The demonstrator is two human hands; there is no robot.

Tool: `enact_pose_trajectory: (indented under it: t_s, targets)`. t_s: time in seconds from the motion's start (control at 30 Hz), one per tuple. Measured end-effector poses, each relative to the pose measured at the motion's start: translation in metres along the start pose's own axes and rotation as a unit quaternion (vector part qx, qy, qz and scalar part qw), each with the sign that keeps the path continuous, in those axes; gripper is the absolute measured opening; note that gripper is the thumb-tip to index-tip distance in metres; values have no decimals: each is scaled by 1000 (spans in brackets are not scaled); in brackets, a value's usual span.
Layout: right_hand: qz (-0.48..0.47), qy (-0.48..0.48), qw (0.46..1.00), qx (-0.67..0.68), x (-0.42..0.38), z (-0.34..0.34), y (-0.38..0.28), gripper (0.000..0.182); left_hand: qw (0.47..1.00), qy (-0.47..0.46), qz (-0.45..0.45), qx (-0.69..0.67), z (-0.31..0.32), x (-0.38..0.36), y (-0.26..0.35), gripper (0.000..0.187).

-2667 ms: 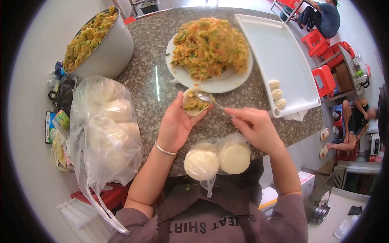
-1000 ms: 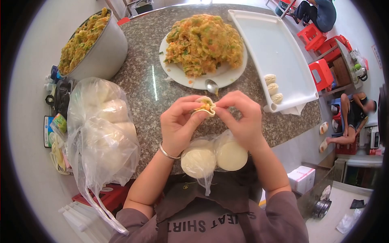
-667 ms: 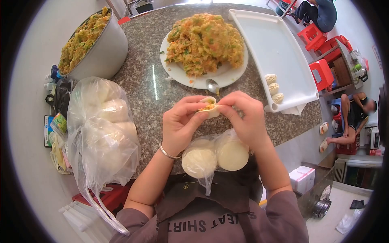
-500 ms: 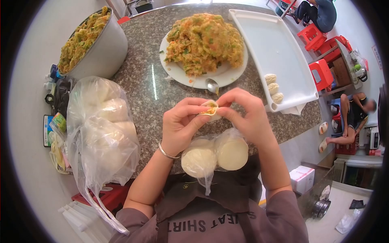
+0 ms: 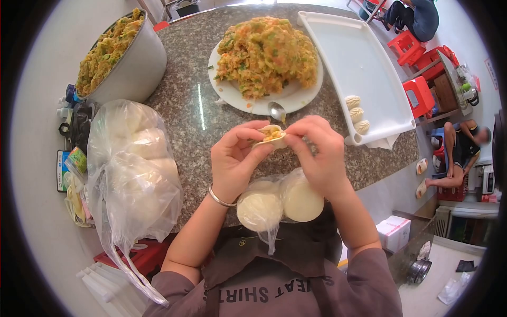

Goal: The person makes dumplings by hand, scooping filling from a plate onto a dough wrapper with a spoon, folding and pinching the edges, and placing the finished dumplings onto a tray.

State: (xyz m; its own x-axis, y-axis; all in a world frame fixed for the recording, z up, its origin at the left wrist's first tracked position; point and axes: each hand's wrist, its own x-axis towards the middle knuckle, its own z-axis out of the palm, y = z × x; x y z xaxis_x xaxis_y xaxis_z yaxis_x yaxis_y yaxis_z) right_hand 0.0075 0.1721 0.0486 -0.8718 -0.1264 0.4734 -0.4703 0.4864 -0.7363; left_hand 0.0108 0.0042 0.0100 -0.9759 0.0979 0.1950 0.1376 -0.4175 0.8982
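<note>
Left hand (image 5: 236, 161): fingers curled, thumb and fingertips pinching the near-left edge of a small round pale dough wrapper with orange-green filling (image 5: 272, 136). Right hand (image 5: 320, 153): thumb and forefinger pinching the wrapper's opposite edge. Wrapper held between both hands just above the speckled grey granite counter (image 5: 195, 116), top partly open, filling visible.

Just beyond the hands: metal spoon (image 5: 276, 111), bowl resting on the near rim of a round white plate (image 5: 232, 98) that carries a heaped mound of orange-green chopped filling (image 5: 265, 53).

Below the wrists, at the counter's near edge: clear plastic bag with two stacks of round dough wrappers (image 5: 280, 203).

Right of the plate: white rectangular plastic tray (image 5: 359, 58), three pleated finished dumplings (image 5: 356, 114) in a row at its near right corner.

Left of the hands: large clear plastic bag of pale dough lumps (image 5: 134, 169). Behind it, a grey metal pot filled with the same mixture (image 5: 113, 58).

Far right, off the counter: red plastic stools (image 5: 420, 98); a seated person (image 5: 462, 153).
</note>
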Motion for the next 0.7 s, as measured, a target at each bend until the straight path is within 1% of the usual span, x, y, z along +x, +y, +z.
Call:
enact_pose_trajectory:
  t_s: [0.03, 0.1, 0.13, 0.2, 0.23, 0.3, 0.43, 0.5, 0.63, 0.7]
  targets:
    - [0, 0, 1000, 1, 1, 0, 1, 8, 1000, 1, 0, 0, -1, 0, 0, 19]
    - [43, -62, 996, 56, 4, -4, 4, 8, 1000, -15, 2, 16, -2, 0, 0, 16]
    - [43, -63, 996, 56, 7, -8, 4, 8, 1000, -14, 1, 16, -2, 0, 1, 16]
    - [87, -114, 987, 67, 14, -17, -2, 7, 999, -34, 3, 30, -1, -1, 2, 14]
    - [88, -115, 987, 67, 13, -16, -1, 7, 999, -34, 3, 30, -1, -1, 2, 14]
    - [15, -89, 995, 38, 10, -11, 1, 7, 999, -38, 11, 31, -1, -2, 1, 14]
    - [8, -50, 998, 23, 3, -1, 2, 8, 999, -30, 15, 27, -2, -2, -2, 14]
    - [-28, -32, 999, -13, 1, 1, 3, 9, 1000, -14, -10, 12, -3, -4, -1, 18]
    - [-22, -36, 999, -9, -1, 1, -2, 8, 999, 3, -9, 32, -2, -1, 0, 20]
    - [-6, -21, 1000, -5, -3, 2, 1, 9, 1000, 0, -5, -19, 2, -1, -1, 24]
